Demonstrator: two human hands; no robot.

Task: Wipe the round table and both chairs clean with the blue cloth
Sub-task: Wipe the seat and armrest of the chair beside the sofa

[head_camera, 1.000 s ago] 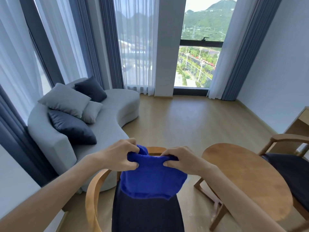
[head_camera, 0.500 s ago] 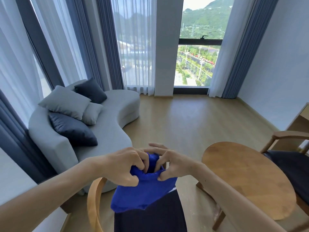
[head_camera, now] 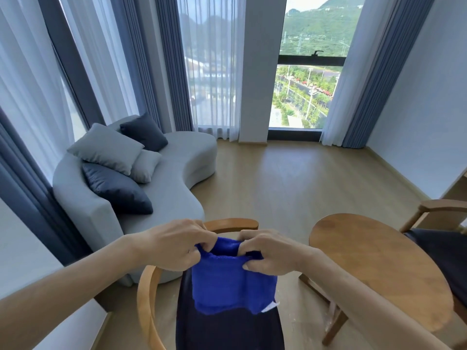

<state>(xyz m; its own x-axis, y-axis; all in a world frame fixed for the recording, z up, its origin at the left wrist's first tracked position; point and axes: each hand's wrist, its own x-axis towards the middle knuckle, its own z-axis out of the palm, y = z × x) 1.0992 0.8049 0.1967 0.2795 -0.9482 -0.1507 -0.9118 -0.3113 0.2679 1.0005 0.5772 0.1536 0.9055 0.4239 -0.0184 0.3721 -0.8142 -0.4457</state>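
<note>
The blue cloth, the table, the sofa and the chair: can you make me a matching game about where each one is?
Things:
1. blue cloth
2. round table
3. sofa
4. near chair

Places:
A. on the left by the curtains, with cushions on it
B. right below the hands, dark seat
C. held up by the left hand and right hand
D. on the right, bare wooden top

Pairs: 1-C, 2-D, 3-A, 4-B
</note>
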